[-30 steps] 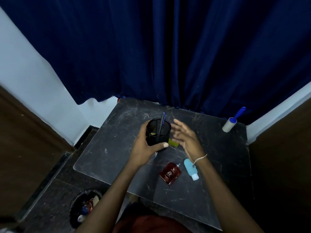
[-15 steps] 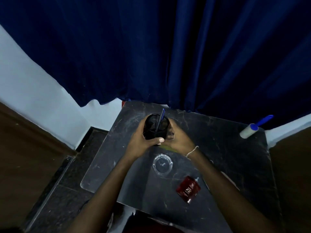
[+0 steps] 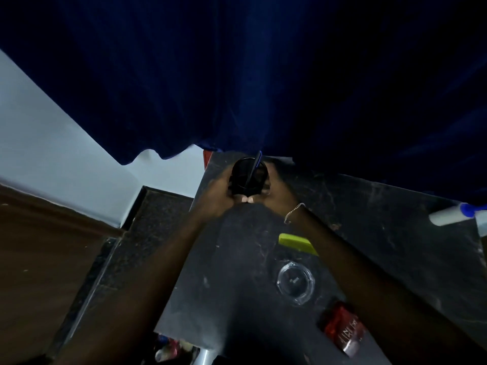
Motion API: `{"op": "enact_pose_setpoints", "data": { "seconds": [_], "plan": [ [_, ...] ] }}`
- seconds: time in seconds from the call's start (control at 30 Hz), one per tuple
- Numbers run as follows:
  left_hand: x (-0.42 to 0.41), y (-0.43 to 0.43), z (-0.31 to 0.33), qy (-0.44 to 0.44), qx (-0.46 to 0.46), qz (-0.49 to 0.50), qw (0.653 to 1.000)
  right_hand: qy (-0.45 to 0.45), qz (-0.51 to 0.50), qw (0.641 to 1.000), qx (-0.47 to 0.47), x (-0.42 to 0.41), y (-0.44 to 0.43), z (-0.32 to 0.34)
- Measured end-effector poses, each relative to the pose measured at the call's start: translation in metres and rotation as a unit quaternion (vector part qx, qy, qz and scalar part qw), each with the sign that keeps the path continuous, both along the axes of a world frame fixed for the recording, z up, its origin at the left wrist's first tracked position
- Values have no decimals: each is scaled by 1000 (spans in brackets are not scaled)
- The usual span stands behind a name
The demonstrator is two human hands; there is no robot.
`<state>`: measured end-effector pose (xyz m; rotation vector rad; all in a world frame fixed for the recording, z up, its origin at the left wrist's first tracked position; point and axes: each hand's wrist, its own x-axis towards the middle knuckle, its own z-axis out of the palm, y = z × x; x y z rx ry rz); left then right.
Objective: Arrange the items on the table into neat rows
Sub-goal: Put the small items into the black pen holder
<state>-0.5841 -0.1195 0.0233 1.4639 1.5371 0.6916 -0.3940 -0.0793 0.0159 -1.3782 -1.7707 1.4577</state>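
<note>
Landmark: the black pen holder (image 3: 249, 177) at the far left corner of the table (image 3: 382, 206); every place below is given from it.
Left hand (image 3: 217, 196): wrapped around the holder's left side, fingers curled closed on its wall, thumb tip seen at the near face.
Pen holder: a dark, round cup, blurred, upright as far as can be told; whether its base is already set down cannot be told. A blue pen (image 3: 254, 167) is leaned inside it, tip up toward the curtain (image 3: 263, 75).
Right hand (image 3: 279, 193): closed on the holder's right side, a thin bracelet (image 3: 292, 213) worn at the wrist; the holder is held between both hands.
Green comb (image 3: 297, 243): lying flat, nearer than the holder and to its right, partly covered by the right forearm.
Glass ashtray (image 3: 295, 281): clear and round, nearer again than the comb.
Red bottle (image 3: 342, 330): lying on its side, nearest of all, right of the ashtray.
Lint roller (image 3: 448, 216): white with a blue handle, well to the right of the holder at the table's far right edge.
Progress: judged early. One item is being placed at the far corner, seemingly to start a row; comb, ashtray, bottle and roller are scattered and not yet lined up.
</note>
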Motion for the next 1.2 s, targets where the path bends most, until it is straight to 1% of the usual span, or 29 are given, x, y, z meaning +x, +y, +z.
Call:
{"op": "enact_pose_setpoints", "data": {
  "seconds": [0.1, 0.17, 0.23, 0.37, 0.47, 0.57, 0.67, 0.73, 1.0, 1.1, 1.2],
  "plan": [
    [-12, 22, -18, -5, 5, 8, 1000, -33, -1, 999, -6, -22, 24, -18],
    [-18, 32, -27, 11, 25, 31, 999, -60, 2, 998, -11, -36, 38, -29],
    [-24, 42, -39, 21, 46, 33, 998, -83, 7, 996, -13, -47, 47, -37],
    [-37, 60, -70, 69, -8, 26, 997, -104, 15, 994, -18, -59, 61, -52],
    [-39, 64, -76, 65, -4, 38, 997, -124, 3, 992, -10, -66, 68, -63],
    [-41, 69, -80, 40, 40, 32, 998, -124, -5, 992, -17, -70, 71, -66],
    [-43, 74, -87, 59, -10, 49, 997, -128, -4, 992, -25, -73, 76, -64],
    [-44, 75, -92, 66, -23, 52, 996, -137, -1, 990, -27, -74, 78, -63],
    [-41, 80, -95, 78, -14, 79, 994, -120, -3, 991, -56, -76, 87, -66],
    [-40, 78, -95, 73, -16, 79, 994, -135, -6, 988, -74, -71, 87, -71],
    [-40, 69, -99, 45, -17, 94, 994, -116, -21, 988, -97, -61, 77, -77]
  ]
}}
